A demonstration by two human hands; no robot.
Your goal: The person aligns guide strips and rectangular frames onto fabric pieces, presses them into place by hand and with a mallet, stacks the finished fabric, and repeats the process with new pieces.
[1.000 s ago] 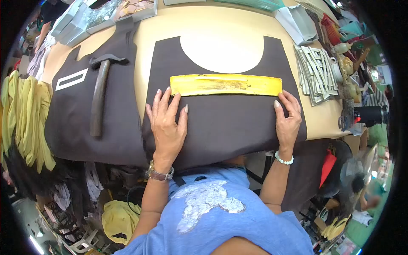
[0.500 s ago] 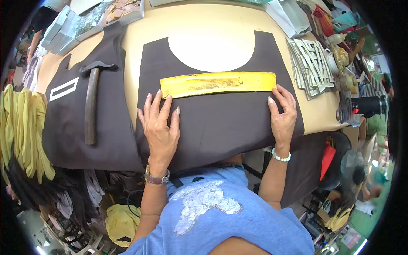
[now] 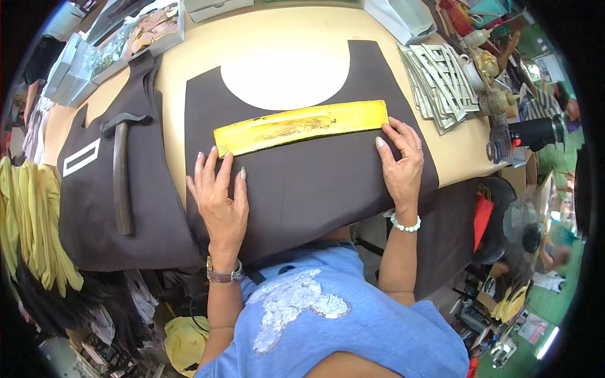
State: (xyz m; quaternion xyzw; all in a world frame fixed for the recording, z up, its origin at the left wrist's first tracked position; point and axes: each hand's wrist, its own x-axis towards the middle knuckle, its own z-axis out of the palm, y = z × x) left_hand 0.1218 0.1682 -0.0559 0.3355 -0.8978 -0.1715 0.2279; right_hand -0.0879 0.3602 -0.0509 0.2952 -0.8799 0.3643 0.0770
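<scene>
A long yellow strip (image 3: 302,126) with dark smudges along its middle lies across a dark brown fabric panel (image 3: 302,183) that has a curved neckline cut-out. At the strip's lower left corner rest the fingertips of my left hand (image 3: 217,205), its fingers spread over the fabric. My right hand (image 3: 403,164) has its fingertips at the strip's right end, with thumb and fingers apart. To the left, a hammer (image 3: 121,176) with a dark handle lies on a second dark piece (image 3: 157,220), near a white rectangular frame (image 3: 82,157).
Several pale rectangular frames (image 3: 441,82) are piled at the table's right, beside bottles and tools. Boxes (image 3: 154,34) with small pieces stand at the back left. Yellow cloths (image 3: 31,220) hang over the left edge. A black cylindrical object (image 3: 535,133) stands at the far right.
The camera view has shifted and tilted slightly, so the whole table appears moved. Both hands keep their places at the strip's ends, and the strip lies in the same spot on the fabric.
</scene>
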